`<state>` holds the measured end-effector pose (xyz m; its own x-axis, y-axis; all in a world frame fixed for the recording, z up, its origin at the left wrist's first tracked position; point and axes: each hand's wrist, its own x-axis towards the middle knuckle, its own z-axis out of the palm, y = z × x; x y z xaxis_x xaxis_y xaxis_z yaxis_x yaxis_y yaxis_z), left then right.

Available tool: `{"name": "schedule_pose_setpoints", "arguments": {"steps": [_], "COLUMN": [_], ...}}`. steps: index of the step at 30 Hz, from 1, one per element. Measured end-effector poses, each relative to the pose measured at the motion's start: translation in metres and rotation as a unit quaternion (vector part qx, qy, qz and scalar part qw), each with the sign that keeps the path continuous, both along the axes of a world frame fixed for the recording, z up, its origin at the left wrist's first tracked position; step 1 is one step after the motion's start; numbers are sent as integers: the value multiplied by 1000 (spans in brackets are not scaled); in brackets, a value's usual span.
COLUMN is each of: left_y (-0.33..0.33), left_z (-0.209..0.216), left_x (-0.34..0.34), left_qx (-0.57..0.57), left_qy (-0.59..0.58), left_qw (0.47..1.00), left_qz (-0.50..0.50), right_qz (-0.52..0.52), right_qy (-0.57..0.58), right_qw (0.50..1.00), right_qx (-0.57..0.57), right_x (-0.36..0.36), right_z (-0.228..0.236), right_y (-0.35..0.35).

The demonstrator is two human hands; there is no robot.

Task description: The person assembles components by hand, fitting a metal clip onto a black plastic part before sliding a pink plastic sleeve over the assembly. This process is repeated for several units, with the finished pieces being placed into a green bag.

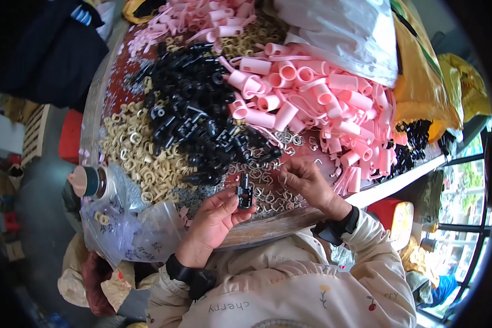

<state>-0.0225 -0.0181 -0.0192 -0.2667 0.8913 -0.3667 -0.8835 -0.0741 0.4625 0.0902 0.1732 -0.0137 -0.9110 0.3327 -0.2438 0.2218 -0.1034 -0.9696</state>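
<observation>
My left hand (216,216) grips a small black plastic fitting (245,198) with a narrow stem pointing away from me, thumb and fingertips around its wider block. My right hand (307,183) is to the right of it, thumb and forefinger pinched together. A tiny pale bit shows at those fingertips, too small to name. Below both hands lie scattered small bent metal hooks (269,198) on the red tabletop. A large heap of similar black fittings (194,109) lies just beyond my left hand.
Pink plastic tubes with straps (341,106) are heaped at the right, under a white sack (341,33). Beige rings (139,150) cover the left side. Clear plastic bags (147,229) and a round container (87,181) stand at the near left edge. A yellow sack (421,93) is at the far right.
</observation>
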Motion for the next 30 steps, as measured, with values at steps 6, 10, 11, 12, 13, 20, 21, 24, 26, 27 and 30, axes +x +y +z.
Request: {"name": "schedule_pose_setpoints", "arguments": {"steps": [6, 10, 11, 12, 13, 20, 21, 24, 26, 27, 30], "left_y": [12, 14, 14, 13, 13, 5, 3, -2, -6, -8, -13], "left_z": [2, 2, 2, 1, 1, 10, 12, 17, 19, 21, 24], "left_x": [9, 11, 11, 11, 10, 6, 6, 5, 5, 5, 8], "left_qx": [7, 22, 23, 24, 25, 2, -6, -1, 1, 2, 4], "left_qy": [19, 22, 23, 25, 26, 11, 15, 20, 23, 24, 28], "left_qw": [1000, 1000, 999, 999, 999, 999, 999, 999, 999, 998, 998], "left_qz": [-6, 5, 0, -4, -8, -32, -40, -48, -50, -50, -50], "right_qz": [-27, -59, -48, -37, -25, -11, -9, 12, 24, 33, 51], "right_qy": [-4, 3, 6, 9, 11, 105, 133, 140, 145, 139, 127], "right_qw": [998, 991, 990, 989, 987, 991, 990, 987, 978, 975, 965], "right_qx": [-55, -119, -133, -146, -158, -85, -51, 82, 148, 173, 224], "right_x": [14, 16, 16, 16, 16, 8, 6, 3, 2, 2, 4], "right_z": [14, 18, 20, 22, 23, 27, 27, 34, 40, 43, 49], "right_y": [-4, -18, -20, -21, -23, -45, -47, -52, -56, -58, -64]}}
